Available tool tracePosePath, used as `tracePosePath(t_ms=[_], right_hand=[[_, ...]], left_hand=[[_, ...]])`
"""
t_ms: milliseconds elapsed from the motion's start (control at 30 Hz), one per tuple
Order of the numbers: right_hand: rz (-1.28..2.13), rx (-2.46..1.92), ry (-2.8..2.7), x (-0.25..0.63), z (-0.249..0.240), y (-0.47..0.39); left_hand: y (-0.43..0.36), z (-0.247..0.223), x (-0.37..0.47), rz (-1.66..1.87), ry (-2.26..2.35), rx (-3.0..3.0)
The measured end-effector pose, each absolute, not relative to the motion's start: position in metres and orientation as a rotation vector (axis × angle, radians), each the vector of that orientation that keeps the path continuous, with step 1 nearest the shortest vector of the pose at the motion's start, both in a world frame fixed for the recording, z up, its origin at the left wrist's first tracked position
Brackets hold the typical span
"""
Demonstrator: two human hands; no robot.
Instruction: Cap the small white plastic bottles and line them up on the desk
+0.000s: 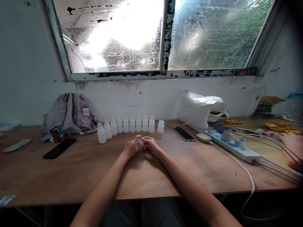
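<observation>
My left hand [131,148] and my right hand [151,145] meet above the middle of the table. Between their fingertips is a small clear plastic piece [141,143], partly hidden by the fingers; its exact kind cannot be made out. Behind the hands stands a row of several frosted white baby bottles [126,125] with clear tops, upright and close together. At the right end, a little apart from the row, is a frosted bottle without the clear dome [161,123]. A small clear part [159,134] sits just in front of it.
A phone [184,134], a round pad [204,137] and a white power strip [233,146] with cables lie to the right. Another person's hand [292,148] is at the far right. On the left are a dark phone [59,148], a small box [57,134] and a grey backpack [68,112].
</observation>
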State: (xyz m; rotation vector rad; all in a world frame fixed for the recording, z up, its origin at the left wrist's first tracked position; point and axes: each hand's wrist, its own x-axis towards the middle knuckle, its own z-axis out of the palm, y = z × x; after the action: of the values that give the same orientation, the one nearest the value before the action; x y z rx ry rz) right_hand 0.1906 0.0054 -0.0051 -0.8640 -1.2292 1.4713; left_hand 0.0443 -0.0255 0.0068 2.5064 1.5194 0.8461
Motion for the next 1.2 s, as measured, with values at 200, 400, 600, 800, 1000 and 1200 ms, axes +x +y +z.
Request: tracePosePath(t_ms=[200,400,600,800,1000,1200], right_hand=[[1.323,-0.937,-1.172,0.192,-0.006,0.008],[1.368,-0.921,-1.211,0.189,-0.004,0.004],[1.309,-0.903,-1.185,0.182,-0.004,0.003],[1.327,-0.894,-1.230,0.184,-0.002,0.008],[1.294,-0.947,-1.439,0.201,0.003,0.012],[0.843,-1.179,-1.089,0.235,0.003,0.028]], left_hand=[[-0.033,0.013,0.047,0.873,1.576,2.487],[-0.040,0.018,0.054,0.870,1.703,2.452],[-0.033,0.013,0.059,0.914,1.791,2.385],[-0.028,0.011,0.058,0.939,1.780,2.365],[-0.030,0.008,0.057,0.891,1.717,2.449],[-0.031,0.007,0.055,0.857,1.650,2.571]])
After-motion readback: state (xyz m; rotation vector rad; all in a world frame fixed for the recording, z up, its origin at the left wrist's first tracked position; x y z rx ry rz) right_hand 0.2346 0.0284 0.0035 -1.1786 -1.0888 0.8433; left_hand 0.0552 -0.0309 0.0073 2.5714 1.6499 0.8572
